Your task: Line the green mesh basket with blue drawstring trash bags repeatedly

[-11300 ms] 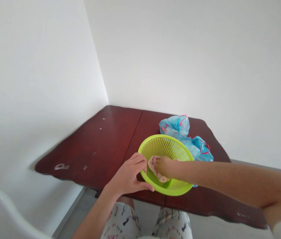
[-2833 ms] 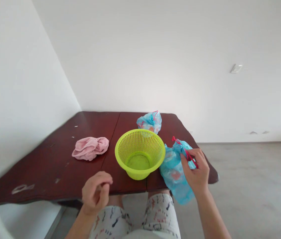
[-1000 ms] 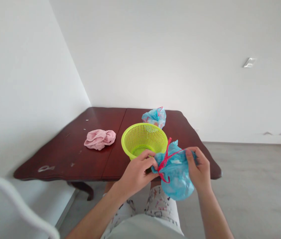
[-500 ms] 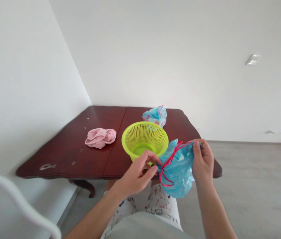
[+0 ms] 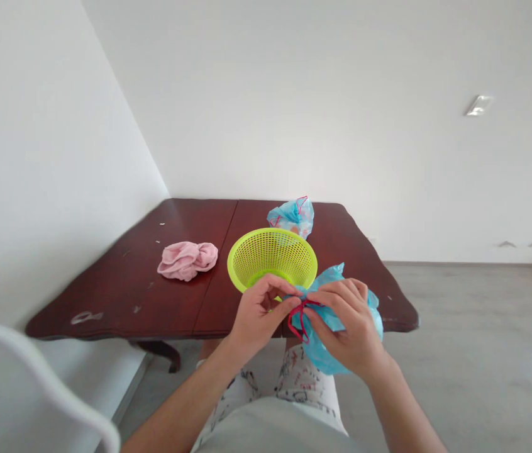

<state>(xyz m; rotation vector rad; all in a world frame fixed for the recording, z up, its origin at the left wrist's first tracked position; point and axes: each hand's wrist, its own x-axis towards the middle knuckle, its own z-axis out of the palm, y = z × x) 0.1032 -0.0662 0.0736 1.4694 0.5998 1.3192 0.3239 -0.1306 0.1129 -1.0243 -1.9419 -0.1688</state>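
Observation:
Both hands hold a blue plastic bag [image 5: 329, 352] with a red drawstring [image 5: 297, 313] over my lap, just in front of the table's near edge. My left hand [image 5: 259, 313] pinches the bag's mouth at the string. My right hand [image 5: 347, 327] covers the bag's top, its fingertips meeting the left ones at the string. A lime green perforated basket [image 5: 271, 260] stands upright on the dark wooden table [image 5: 171, 296] right behind my hands; nothing shows inside it.
A crumpled pink cloth [image 5: 187, 260] lies on the table left of the basket. A second blue bag [image 5: 293, 216] sits behind the basket. A white chair edge [image 5: 34, 384] shows at the lower left. White walls meet behind the table; grey floor lies to the right.
The pink cloth went from the basket onto the table. My right hand picked the blue bag off the table and brought it over my lap. Both hands have closed together at its drawstring mouth.

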